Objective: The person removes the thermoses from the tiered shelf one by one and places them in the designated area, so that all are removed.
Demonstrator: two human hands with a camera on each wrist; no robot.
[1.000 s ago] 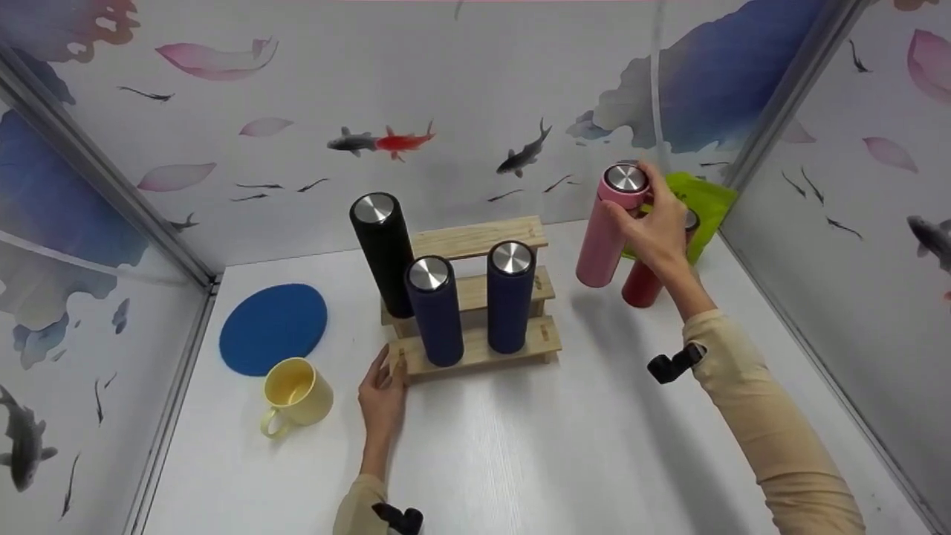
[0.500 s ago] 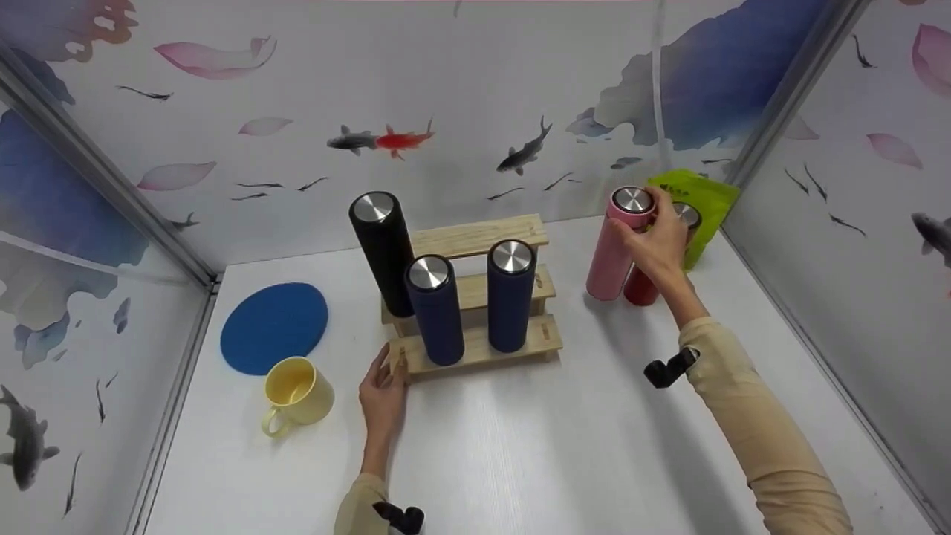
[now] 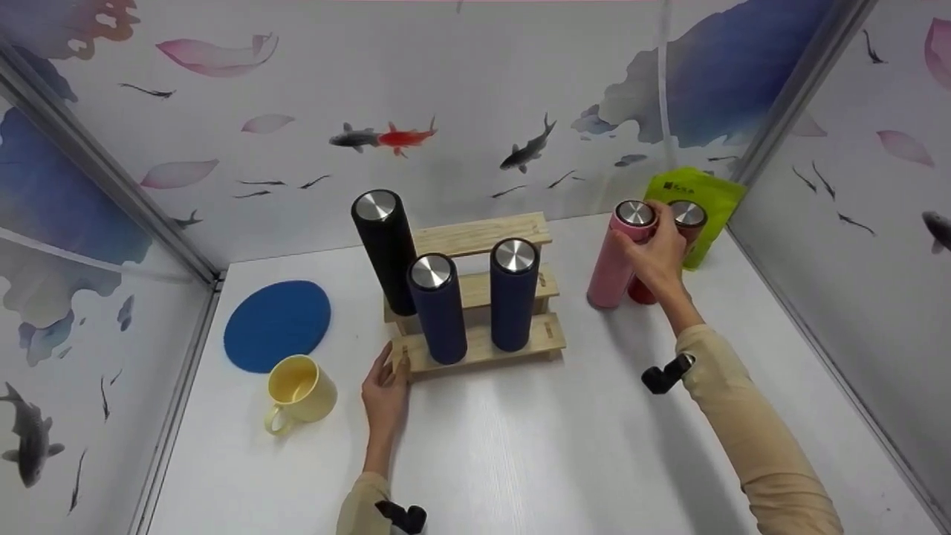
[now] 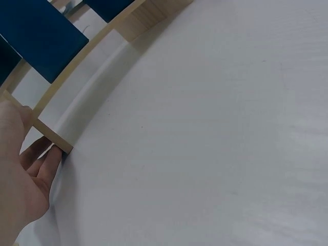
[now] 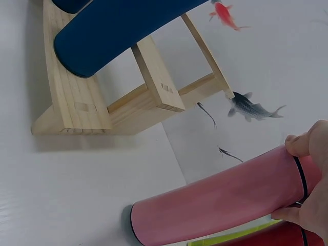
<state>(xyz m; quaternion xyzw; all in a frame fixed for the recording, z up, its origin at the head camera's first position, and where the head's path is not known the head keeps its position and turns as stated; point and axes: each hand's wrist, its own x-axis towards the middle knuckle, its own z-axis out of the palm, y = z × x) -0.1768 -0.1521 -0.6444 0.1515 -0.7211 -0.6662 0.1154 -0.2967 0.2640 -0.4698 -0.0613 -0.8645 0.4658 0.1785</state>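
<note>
Left hand [image 3: 385,397]: in the left wrist view, its fingers are shown curled against the end board of the wooden rack [image 3: 479,291], which is gripped between them and the thumb; from the head, this is partly hidden.
Right hand [image 3: 657,256]: the pink bottle [image 3: 613,271] is pinched near its lid, between thumb and fingers.
Pink bottle: its dark base rim is revealed in the right wrist view; its steel lid is shown from the head.
Rack: one black bottle [image 3: 386,253] and two blue bottles, left [image 3: 438,319] and right [image 3: 513,305], are borne upright.
Mug [image 3: 318,394]: its yellow inside is seen.
Green pouch [image 3: 713,223]: its contents cannot be told.
Since one second ago: the pink bottle has been lowered and brought beside the red bottle [image 3: 643,293], which is now more covered; the rack is left unmoved.
</note>
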